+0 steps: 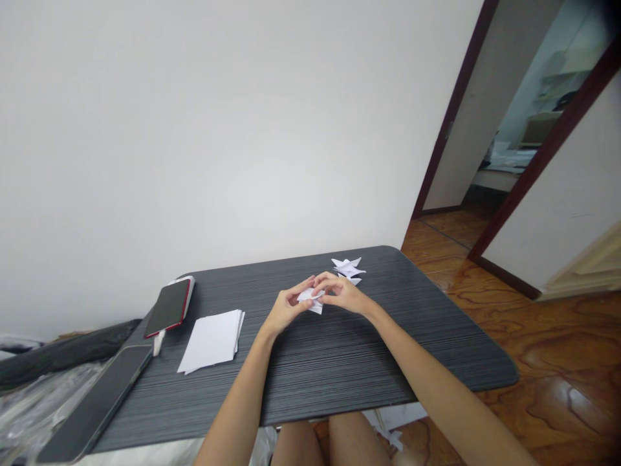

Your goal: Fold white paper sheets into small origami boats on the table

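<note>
Just above the dark table (334, 375), a small folded piece of white paper (314, 304) is held between my two hands. My left hand (290, 305) grips its left side, thumb in front and fingers behind. On the right side, my right hand (342, 293) pinches the paper with bent fingers, and its fingertips nearly meet those of the left hand. Part of the paper is hidden by my fingers. Right behind my right hand lie folded white paper shapes (348, 268) with pointed tips, which look like origami cranes.
On the left lies a stack of white paper sheets (212, 341). A red-edged phone (168, 307) rests on a white stand behind it. A long dark flat device (99, 401) lies along the table's left edge. The white wall (242, 142) borders the table's back.
</note>
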A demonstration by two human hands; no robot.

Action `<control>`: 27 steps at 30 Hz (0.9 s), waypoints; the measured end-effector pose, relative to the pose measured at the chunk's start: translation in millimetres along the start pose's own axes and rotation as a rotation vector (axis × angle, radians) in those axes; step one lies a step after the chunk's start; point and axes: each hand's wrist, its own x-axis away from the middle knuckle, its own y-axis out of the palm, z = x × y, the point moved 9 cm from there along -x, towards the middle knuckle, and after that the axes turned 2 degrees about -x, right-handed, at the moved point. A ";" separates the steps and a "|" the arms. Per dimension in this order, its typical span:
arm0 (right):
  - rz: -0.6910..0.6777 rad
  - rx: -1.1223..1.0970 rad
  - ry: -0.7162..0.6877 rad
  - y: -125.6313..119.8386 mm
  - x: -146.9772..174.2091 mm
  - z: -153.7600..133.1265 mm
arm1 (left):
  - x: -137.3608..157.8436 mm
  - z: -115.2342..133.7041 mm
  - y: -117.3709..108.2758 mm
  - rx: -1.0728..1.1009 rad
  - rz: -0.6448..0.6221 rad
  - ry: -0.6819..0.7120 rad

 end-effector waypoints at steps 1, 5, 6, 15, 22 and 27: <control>-0.009 0.005 -0.002 0.8 -0.1 -0.1 | -0.1 -1.0 -0.6 0.007 0.002 -0.006; -0.016 0.008 -0.006 2.2 -0.5 0.1 | -0.2 -4.0 -1.7 0.045 0.009 -0.031; -0.010 0.017 -0.005 1.8 -0.6 0.3 | -0.2 -4.4 -1.7 0.050 0.011 -0.036; 0.010 0.127 -0.057 0.6 0.5 -14.4 | 0.2 -5.6 -0.8 0.081 0.016 -0.055; 0.247 0.396 -0.225 -0.4 7.2 -40.6 | 0.3 -3.0 3.6 0.070 0.000 -0.034; 0.251 0.453 -0.277 8.1 10.4 -45.8 | -0.1 -3.9 2.1 0.074 0.038 -0.038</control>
